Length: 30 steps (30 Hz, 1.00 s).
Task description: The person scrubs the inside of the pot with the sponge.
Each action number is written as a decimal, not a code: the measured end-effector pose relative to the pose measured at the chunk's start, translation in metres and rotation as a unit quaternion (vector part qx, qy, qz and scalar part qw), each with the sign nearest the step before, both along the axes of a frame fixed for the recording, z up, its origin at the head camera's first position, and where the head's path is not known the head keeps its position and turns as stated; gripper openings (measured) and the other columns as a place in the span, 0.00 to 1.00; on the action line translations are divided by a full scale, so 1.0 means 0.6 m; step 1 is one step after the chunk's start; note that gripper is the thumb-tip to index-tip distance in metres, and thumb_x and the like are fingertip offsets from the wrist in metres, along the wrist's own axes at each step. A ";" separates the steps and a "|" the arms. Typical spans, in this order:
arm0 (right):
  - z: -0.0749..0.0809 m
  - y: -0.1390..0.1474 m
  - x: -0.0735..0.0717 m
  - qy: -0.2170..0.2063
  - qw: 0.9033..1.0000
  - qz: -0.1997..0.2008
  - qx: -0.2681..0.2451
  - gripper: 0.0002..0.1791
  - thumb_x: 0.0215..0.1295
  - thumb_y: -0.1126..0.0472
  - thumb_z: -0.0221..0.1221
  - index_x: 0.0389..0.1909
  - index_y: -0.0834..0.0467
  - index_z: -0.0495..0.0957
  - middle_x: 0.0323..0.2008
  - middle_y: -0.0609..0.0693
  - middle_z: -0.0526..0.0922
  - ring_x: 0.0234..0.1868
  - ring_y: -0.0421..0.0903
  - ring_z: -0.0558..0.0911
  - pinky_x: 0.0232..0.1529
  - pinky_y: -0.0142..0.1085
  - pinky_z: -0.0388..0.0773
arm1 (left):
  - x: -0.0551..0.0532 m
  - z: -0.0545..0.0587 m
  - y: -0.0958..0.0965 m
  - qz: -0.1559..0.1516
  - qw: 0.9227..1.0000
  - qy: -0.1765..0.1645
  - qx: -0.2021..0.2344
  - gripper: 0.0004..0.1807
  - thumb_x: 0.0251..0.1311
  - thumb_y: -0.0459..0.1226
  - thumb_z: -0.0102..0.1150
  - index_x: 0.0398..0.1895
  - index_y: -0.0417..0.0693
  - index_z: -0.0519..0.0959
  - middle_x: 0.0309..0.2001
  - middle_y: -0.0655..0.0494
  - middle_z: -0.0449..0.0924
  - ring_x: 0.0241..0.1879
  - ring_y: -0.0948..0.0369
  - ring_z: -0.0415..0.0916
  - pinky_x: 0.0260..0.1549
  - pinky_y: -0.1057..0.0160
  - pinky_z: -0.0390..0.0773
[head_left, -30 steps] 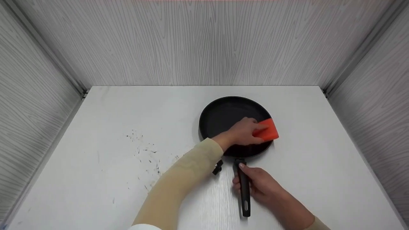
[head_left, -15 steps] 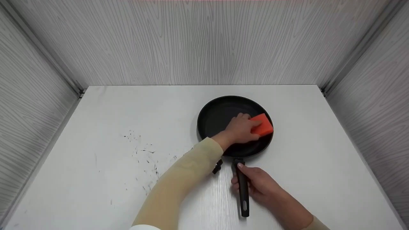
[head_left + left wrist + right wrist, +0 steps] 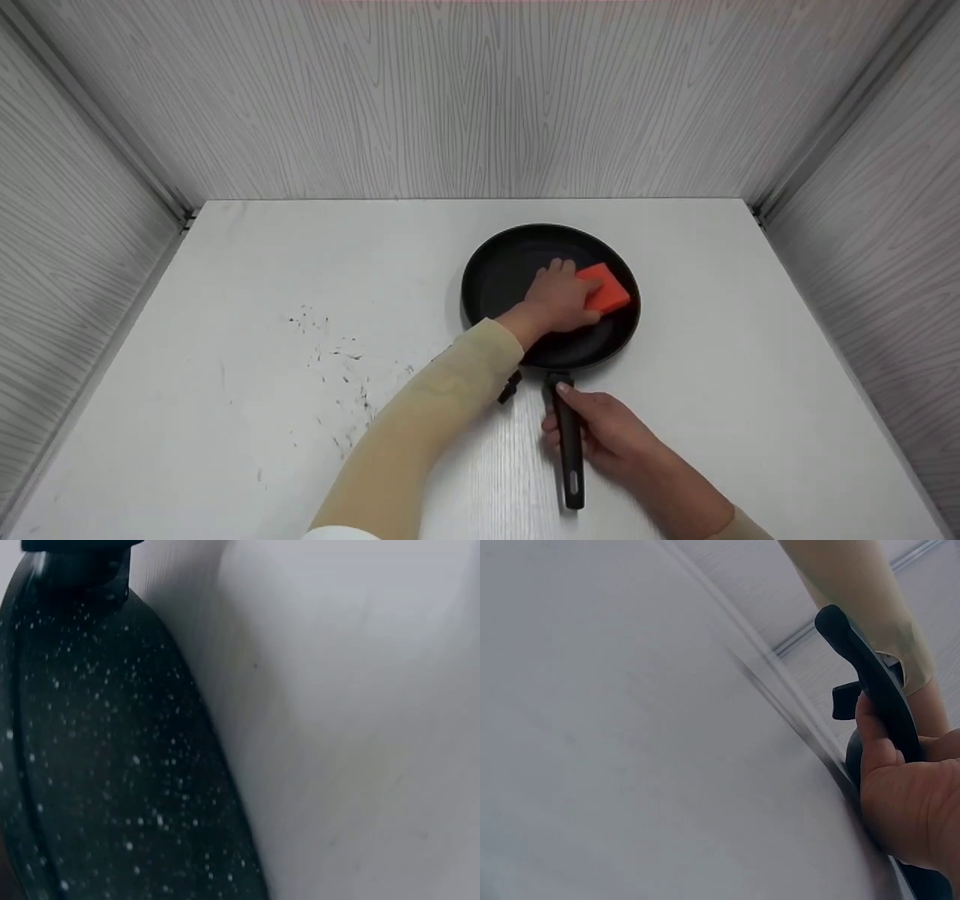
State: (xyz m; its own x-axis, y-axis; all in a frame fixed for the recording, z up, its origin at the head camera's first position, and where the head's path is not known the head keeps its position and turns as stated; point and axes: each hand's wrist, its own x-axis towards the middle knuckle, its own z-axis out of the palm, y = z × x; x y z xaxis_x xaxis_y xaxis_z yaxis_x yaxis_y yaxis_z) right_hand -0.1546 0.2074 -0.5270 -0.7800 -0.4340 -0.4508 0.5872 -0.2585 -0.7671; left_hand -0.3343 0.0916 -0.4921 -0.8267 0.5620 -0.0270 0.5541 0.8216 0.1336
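Observation:
A black frying pan sits on the white table, its handle pointing toward me. Inside the pan, my left hand grips an orange-red sponge against the right part of the pan's inner base. My thumb and forefinger lie along the sponge's near side. With the right hand I hold the handle close to the pan, thumb on top. In the right wrist view, that hand wraps the black handle. The left wrist view shows only the pan's speckled outer wall; the sponge is hidden there.
Dark smudges and specks mark the white table left of the pan. Grey wood-patterned panels enclose the table at the back and both sides. A small black device shows beneath the left sleeve.
The left hand has slid the sponge leftward and slightly away, from over the pan's right rim to inside the pan. The right hand stays on the handle.

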 end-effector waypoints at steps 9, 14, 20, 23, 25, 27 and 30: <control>0.004 0.000 -0.003 0.004 1.000 -0.005 0.003 0.26 0.80 0.49 0.60 0.49 0.73 0.78 0.34 0.57 0.87 0.31 0.46 0.86 0.39 0.39 0.86 | -0.017 0.009 -0.012 0.030 0.999 0.000 -0.034 0.27 0.73 0.59 0.56 0.70 0.65 0.77 0.59 0.46 0.73 0.61 0.48 0.65 0.63 0.45 0.71; 0.001 0.000 -0.003 0.014 1.000 0.002 0.011 0.24 0.81 0.49 0.59 0.47 0.70 0.80 0.33 0.56 0.87 0.31 0.45 0.86 0.36 0.37 0.85 | -0.027 0.011 -0.026 0.049 0.997 0.003 -0.051 0.26 0.73 0.59 0.56 0.69 0.63 0.78 0.62 0.45 0.73 0.64 0.46 0.66 0.65 0.43 0.70; -0.001 0.000 -0.003 0.014 1.000 0.004 0.015 0.25 0.81 0.48 0.58 0.48 0.71 0.80 0.34 0.56 0.88 0.32 0.44 0.86 0.36 0.36 0.85 | -0.038 0.015 -0.044 0.066 0.996 0.003 -0.066 0.27 0.74 0.59 0.55 0.70 0.62 0.78 0.65 0.42 0.72 0.67 0.44 0.66 0.67 0.42 0.68; -0.002 0.000 -0.003 0.012 1.000 0.005 0.012 0.25 0.81 0.48 0.58 0.49 0.71 0.79 0.34 0.56 0.88 0.32 0.44 0.86 0.36 0.36 0.85 | -0.040 0.019 -0.053 0.073 0.995 0.000 -0.069 0.28 0.74 0.58 0.55 0.72 0.60 0.77 0.67 0.41 0.71 0.68 0.43 0.65 0.68 0.42 0.67; -0.001 0.001 -0.003 0.010 1.000 0.004 0.008 0.25 0.81 0.49 0.58 0.49 0.71 0.79 0.34 0.56 0.87 0.32 0.45 0.86 0.36 0.36 0.85 | -0.042 0.020 -0.058 0.078 0.994 -0.006 -0.072 0.29 0.74 0.58 0.55 0.73 0.60 0.76 0.68 0.40 0.71 0.69 0.43 0.64 0.69 0.41 0.66; -0.001 0.001 -0.003 0.008 1.000 0.003 0.003 0.24 0.82 0.49 0.58 0.49 0.72 0.79 0.34 0.56 0.87 0.32 0.45 0.86 0.36 0.36 0.85 | -0.043 0.022 -0.064 0.082 0.994 -0.012 -0.073 0.29 0.75 0.58 0.55 0.74 0.59 0.75 0.70 0.40 0.70 0.70 0.42 0.64 0.70 0.41 0.65; 0.000 0.001 -0.003 0.004 1.000 0.000 -0.006 0.24 0.82 0.50 0.58 0.50 0.72 0.78 0.34 0.57 0.86 0.32 0.46 0.85 0.36 0.37 0.84 | -0.046 0.024 -0.073 0.088 0.993 -0.016 -0.074 0.29 0.75 0.57 0.55 0.74 0.58 0.75 0.71 0.39 0.69 0.71 0.42 0.63 0.70 0.41 0.64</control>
State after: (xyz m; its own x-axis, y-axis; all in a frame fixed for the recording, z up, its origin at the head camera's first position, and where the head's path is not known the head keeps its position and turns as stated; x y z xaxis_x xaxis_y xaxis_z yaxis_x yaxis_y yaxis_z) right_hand -0.1566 0.2083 -0.5271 -0.7836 -0.4393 -0.4393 0.5812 -0.2685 -0.7682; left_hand -0.3619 0.0476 -0.4777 -0.9092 0.3966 -0.1263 0.3976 0.9174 0.0185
